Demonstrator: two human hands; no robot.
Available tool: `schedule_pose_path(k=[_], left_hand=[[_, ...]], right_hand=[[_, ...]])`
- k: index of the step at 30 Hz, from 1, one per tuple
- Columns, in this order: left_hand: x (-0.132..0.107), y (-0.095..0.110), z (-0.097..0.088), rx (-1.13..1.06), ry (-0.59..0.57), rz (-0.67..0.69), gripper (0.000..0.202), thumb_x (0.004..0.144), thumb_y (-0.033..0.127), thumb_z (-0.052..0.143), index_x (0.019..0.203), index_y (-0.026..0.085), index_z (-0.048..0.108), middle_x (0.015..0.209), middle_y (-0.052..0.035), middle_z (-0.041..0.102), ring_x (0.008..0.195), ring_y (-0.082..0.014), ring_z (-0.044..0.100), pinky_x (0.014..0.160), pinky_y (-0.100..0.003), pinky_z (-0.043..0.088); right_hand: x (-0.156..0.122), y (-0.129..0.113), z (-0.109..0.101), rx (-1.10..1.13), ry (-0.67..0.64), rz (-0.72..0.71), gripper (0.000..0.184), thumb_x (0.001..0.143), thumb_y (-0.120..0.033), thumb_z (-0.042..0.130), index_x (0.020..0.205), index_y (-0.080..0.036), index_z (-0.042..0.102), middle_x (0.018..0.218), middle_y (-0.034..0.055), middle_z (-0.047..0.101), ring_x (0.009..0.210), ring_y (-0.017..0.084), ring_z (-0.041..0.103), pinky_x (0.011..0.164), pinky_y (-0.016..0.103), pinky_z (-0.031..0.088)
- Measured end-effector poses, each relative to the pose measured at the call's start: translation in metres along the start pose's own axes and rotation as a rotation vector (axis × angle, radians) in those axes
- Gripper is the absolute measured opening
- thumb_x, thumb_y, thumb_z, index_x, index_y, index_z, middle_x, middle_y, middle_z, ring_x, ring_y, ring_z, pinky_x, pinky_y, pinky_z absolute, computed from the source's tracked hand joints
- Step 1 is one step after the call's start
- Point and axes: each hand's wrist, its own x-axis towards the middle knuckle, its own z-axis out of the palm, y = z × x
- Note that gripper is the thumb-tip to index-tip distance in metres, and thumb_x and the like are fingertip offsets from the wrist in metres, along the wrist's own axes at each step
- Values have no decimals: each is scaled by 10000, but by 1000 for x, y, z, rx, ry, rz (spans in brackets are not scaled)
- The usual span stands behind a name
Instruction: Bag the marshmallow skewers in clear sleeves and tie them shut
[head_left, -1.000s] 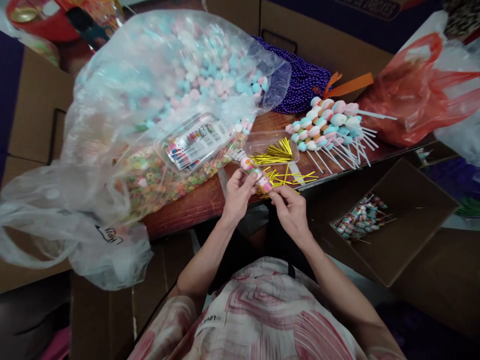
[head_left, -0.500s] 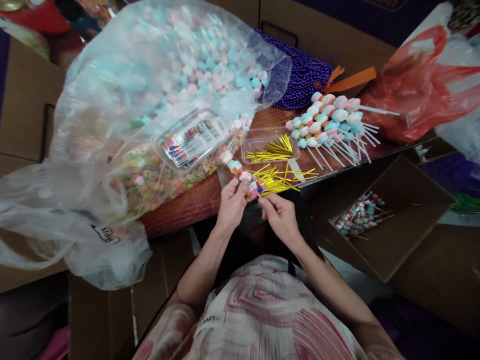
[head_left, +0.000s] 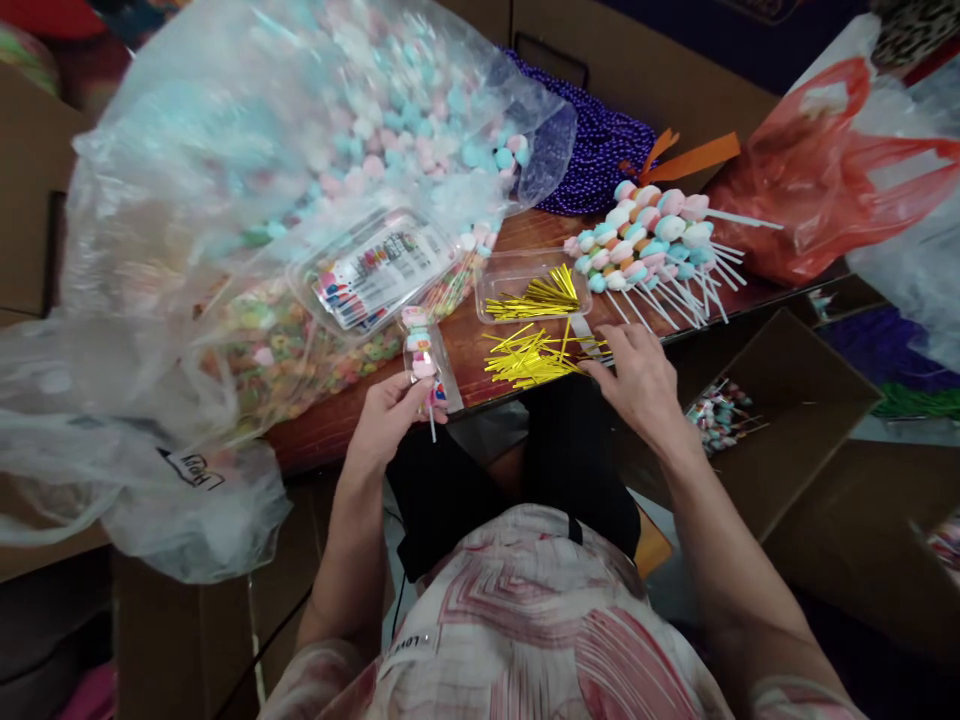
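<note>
My left hand (head_left: 386,413) is closed around a marshmallow skewer in a clear sleeve (head_left: 422,360), held upright at the table's front edge. My right hand (head_left: 637,378) lies to the right with fingers spread, its fingertips on the loose pile of gold twist ties (head_left: 529,355) on the wooden table (head_left: 480,350). A clear tray with more gold ties (head_left: 534,295) sits just behind that pile. A heap of unwrapped marshmallow skewers (head_left: 652,245) lies further right on the table.
A big clear bag of pastel marshmallows (head_left: 322,150) and one of coloured candy rings (head_left: 285,350) fill the left. Purple beads (head_left: 592,150) and a red plastic bag (head_left: 832,170) lie behind. An open cardboard box (head_left: 780,420) with wrapped skewers stands lower right.
My right hand let go of the sleeved skewer and moved right onto the gold ties. My left hand swung the skewer left and turned it upright.
</note>
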Motion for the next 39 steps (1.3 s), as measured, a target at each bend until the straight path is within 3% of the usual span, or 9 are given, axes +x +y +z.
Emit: schedule_pose_path(k=[5, 11, 15, 17, 18, 21, 24, 30, 39], left_hand=[[3, -3, -27, 455, 68, 94, 293, 800, 467, 634, 777, 176, 665, 645, -19, 685, 508, -156, 628, 550, -264, 478], [0, -5, -36, 999, 478, 240, 277, 847, 461, 643, 900, 206, 739, 763, -75, 701, 777, -269, 647, 727, -352, 460], [-5, -6, -23, 995, 719, 490, 307, 838, 418, 682, 1041, 193, 735, 982, -120, 678, 1016, -326, 600, 934, -458, 441], [-8, -6, -5, 906, 764, 601, 271, 858, 404, 682, 1014, 188, 733, 1025, -123, 659, 1055, -312, 586, 991, -474, 422], [-9, -6, 6, 852, 703, 660, 243, 879, 388, 670, 1001, 188, 731, 1019, -116, 660, 1048, -292, 590, 994, -458, 429], [-4, -7, 42, 742, 207, 781, 219, 922, 340, 640, 1068, 192, 712, 1020, -85, 694, 984, -232, 616, 952, -384, 479], [12, -7, 70, 815, 7, 811, 318, 918, 284, 642, 1217, 177, 662, 1208, -119, 676, 1101, -260, 584, 1000, -409, 472], [35, 5, 86, 1098, -130, 776, 602, 864, 201, 671, 1437, 174, 489, 1466, -166, 537, 1272, -331, 478, 1012, -481, 445], [40, 1, 93, 1150, -59, 716, 627, 869, 246, 667, 1438, 107, 444, 1412, -223, 532, 1225, -361, 487, 986, -511, 450]], right_hand=[[20, 23, 12, -19, -97, -20, 171, 912, -222, 561, 993, -188, 707, 1035, 134, 675, 958, 282, 621, 759, 360, 467], [39, 28, 26, 172, -96, -178, 184, 884, -169, 532, 855, -198, 711, 881, 90, 692, 814, 236, 625, 742, 346, 458], [47, 11, 34, 288, -94, -247, 201, 911, -178, 513, 866, -189, 708, 900, 97, 706, 851, 232, 635, 777, 339, 470], [48, 0, 36, 367, -97, -275, 211, 929, -191, 505, 888, -183, 712, 932, 103, 720, 884, 232, 646, 812, 340, 478], [49, -5, 37, 419, -94, -284, 213, 936, -196, 505, 903, -181, 715, 948, 102, 727, 900, 230, 653, 832, 341, 482], [47, -12, 33, 559, -55, -261, 197, 943, -215, 520, 931, -186, 714, 970, 82, 738, 920, 221, 668, 867, 340, 491], [43, -8, 24, 509, -63, -250, 169, 934, -271, 585, 1015, -181, 701, 1007, 91, 723, 926, 236, 654, 870, 364, 496], [36, 0, 13, 64, -175, -414, 486, 885, -318, 690, 1330, -171, 562, 1330, 179, 608, 1123, 348, 567, 920, 476, 467], [57, -5, 17, -85, -223, -658, 628, 886, -320, 696, 1446, -166, 458, 1439, 195, 541, 1171, 362, 532, 907, 471, 474]])
